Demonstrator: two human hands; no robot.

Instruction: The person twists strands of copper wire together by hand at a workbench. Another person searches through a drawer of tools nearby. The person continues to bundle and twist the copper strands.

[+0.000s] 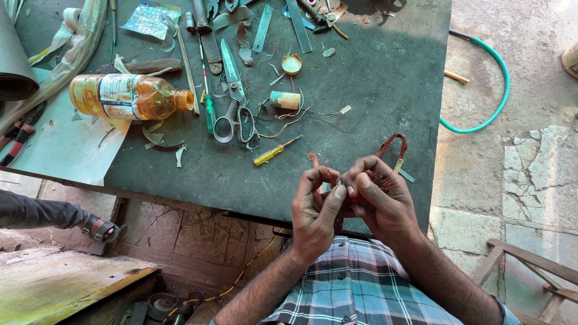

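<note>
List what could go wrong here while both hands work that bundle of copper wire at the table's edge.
1. The copper wire coil is held at the table edge by the left hand and right hand; a slip of either grip might drop it to the floor.
2. Fine strands pinched between fingertips may kink, snap or prick skin.
3. The open scissors and yellow screwdriver lie close by; a blind reach might catch a blade or tip.

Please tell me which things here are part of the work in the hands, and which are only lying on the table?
In the work:
- copper wire coil, gripped by both hands
- left hand
- right hand

Only lying about:
- scissors
- yellow screwdriver
- green screwdriver
- plastic bottle of amber liquid
- green hose on the floor
- metal ruler
</note>
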